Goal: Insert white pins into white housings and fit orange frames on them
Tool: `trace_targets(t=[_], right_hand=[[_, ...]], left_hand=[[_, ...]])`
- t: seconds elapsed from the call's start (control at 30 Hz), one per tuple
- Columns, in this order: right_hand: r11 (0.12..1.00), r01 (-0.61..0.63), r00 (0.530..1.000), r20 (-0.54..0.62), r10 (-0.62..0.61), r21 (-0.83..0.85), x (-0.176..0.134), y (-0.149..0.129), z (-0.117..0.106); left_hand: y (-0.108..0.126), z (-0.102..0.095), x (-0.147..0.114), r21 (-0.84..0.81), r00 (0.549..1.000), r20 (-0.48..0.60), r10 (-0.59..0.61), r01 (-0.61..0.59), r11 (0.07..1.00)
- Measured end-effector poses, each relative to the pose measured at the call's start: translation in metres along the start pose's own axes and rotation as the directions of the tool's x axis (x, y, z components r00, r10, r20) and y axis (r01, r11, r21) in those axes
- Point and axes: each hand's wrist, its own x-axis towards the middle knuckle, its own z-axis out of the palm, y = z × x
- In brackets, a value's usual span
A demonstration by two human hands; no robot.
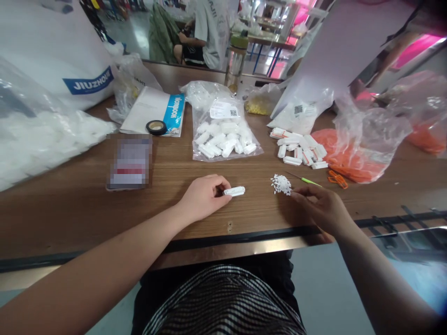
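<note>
The left hand pinched a white connector by its left end, at the table's near middle. Farther right, the right hand brought bunched fingertips to a pile of white pieces; whether they gripped one was unclear.

Near the front edge of the wooden table, the left hand pinches one end of a white plastic connector housing. Toward the right, the right hand has its fingertips at a pile of tiny white plugs; whether they grip one is unclear. Beyond that hand lie a green-handled pick and an orange bundle. Toward the far edge sit a clear bag of white housings and a loose heap of housings. Nearer the far left corner, a black tape roll rests on a notebook.
</note>
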Motion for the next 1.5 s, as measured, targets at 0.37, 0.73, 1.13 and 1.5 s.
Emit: trace_targets(t=[0.37,0.73,1.13,1.5], right_hand=[[0.917,0.365,0.890,0.226,-0.395,0.164,0.036,-0.092,0.048],[0.901,0.410,0.871,0.235,-0.433,0.140,0.035,-0.093,0.051],[0.765,0.637,0.770,0.142,-0.622,-0.100,0.032,-0.092,0.058],[0.724,0.676,0.732,0.019,-0.681,-0.136,0.022,-0.082,0.061]], left_hand=[[0.001,0.001,-0.001,-0.054,1.000,-0.001,-0.006,0.006,0.999],[0.003,0.000,0.000,-0.061,1.000,-0.019,0.000,-0.001,0.998],[0.003,0.000,-0.001,-0.051,1.000,-0.028,0.009,-0.010,0.999],[0.003,0.000,-0.001,-0.061,1.000,-0.017,-0.004,0.003,0.998]])
